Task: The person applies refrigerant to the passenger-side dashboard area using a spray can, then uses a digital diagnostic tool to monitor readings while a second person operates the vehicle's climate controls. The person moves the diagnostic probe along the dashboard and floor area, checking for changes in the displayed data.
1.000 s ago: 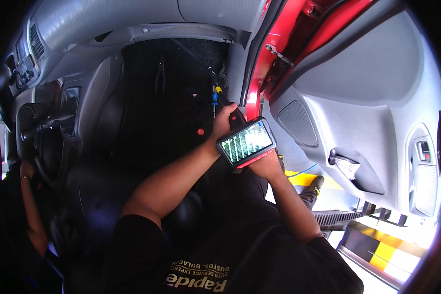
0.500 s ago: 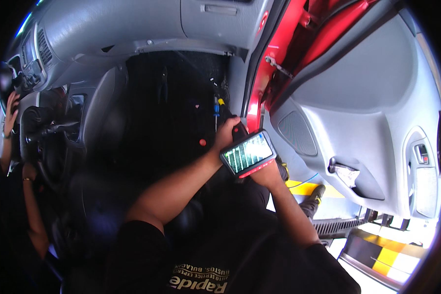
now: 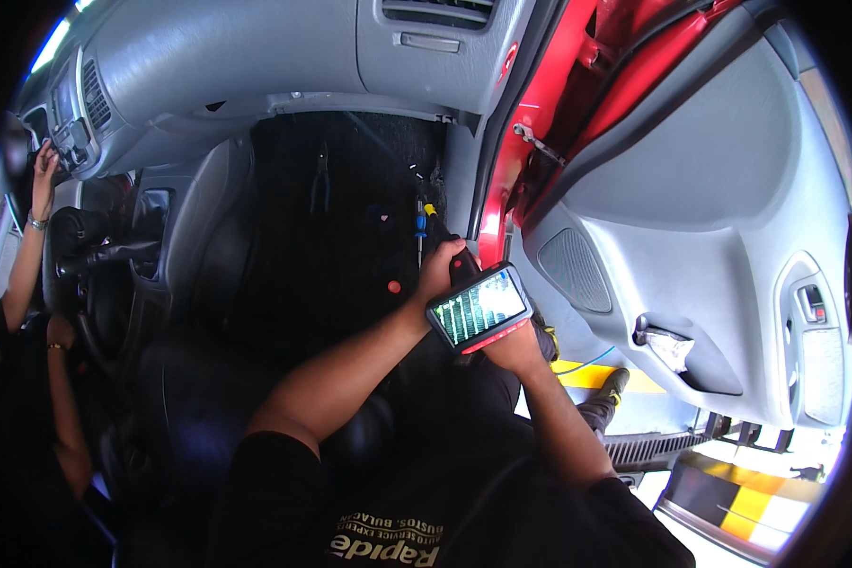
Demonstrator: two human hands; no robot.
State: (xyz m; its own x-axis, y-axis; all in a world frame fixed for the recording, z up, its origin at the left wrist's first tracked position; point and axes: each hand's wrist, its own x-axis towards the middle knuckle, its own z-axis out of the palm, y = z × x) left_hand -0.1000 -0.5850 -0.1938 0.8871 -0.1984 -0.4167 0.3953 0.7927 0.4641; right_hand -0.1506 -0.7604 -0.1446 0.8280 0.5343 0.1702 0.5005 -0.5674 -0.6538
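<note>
I lean into a car through its open passenger door. My right hand (image 3: 513, 346) holds a phone (image 3: 479, 307) in a red case from below, its lit screen facing up and showing green bars. My left hand (image 3: 441, 271) reaches over the dark footwell (image 3: 341, 237), right beside the phone's upper edge. Its fingers are closed around a dark handle (image 3: 463, 264); what that handle belongs to is hidden. Just beyond the left hand, a yellow-tipped tool (image 3: 429, 210) and a blue-handled screwdriver (image 3: 419, 227) lie by the door sill.
The grey dashboard (image 3: 256, 57) spans the top, and the red door frame (image 3: 511, 180) and the grey inner door panel (image 3: 710, 237) stand at right. Another person sits at far left with a hand (image 3: 43, 170) on the dash controls. Pliers (image 3: 321, 180) lie on the mat. A small red dot (image 3: 394, 286) shows near them.
Both my hands and the phone sit slightly lower and further right in the picture. The person at left has raised a hand to the dashboard controls.
</note>
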